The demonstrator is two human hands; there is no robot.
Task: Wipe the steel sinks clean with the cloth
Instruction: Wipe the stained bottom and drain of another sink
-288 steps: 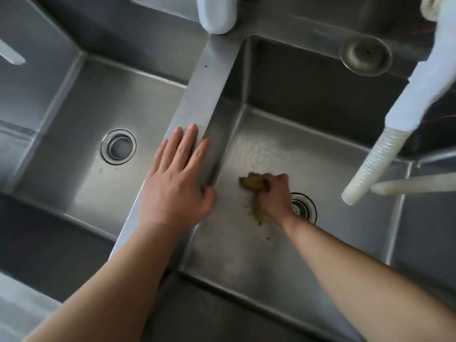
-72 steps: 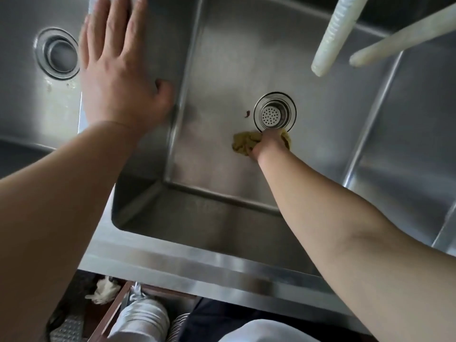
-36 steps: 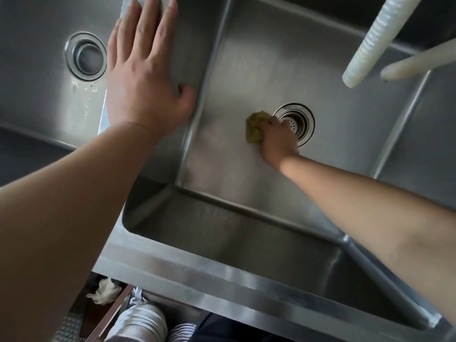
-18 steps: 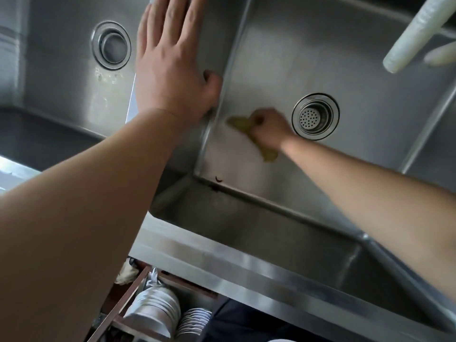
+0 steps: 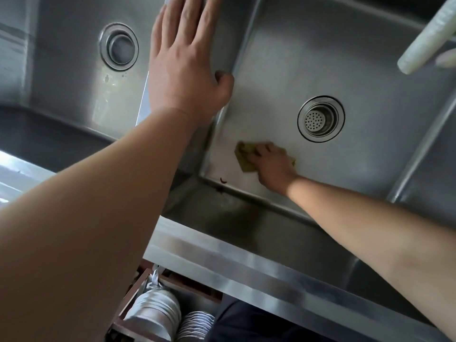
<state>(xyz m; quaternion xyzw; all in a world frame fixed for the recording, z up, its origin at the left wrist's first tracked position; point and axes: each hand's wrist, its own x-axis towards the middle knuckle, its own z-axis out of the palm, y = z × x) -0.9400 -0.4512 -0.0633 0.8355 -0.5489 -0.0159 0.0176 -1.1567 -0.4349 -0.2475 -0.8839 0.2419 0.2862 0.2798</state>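
- Right hand (image 5: 270, 162) pressing yellow-green cloth (image 5: 244, 156) flat on floor of right sink (image 5: 370, 149), at 8 o'clock of the strainer drain (image 5: 320, 118).
- Left hand (image 5: 183, 62) spread wide, palm down on divider (image 5: 223, 25) between sinks, thumb over its right edge.
- Left sink (image 5: 64, 77) with open drain (image 5: 119, 46).
- Small dark red scrap (image 5: 223, 180) near front left corner of right sink.
- White hose end (image 5: 427, 38) at 2 o'clock.
- Stacked plates (image 5: 195, 325) below front rim.
- No readable writing or brand.
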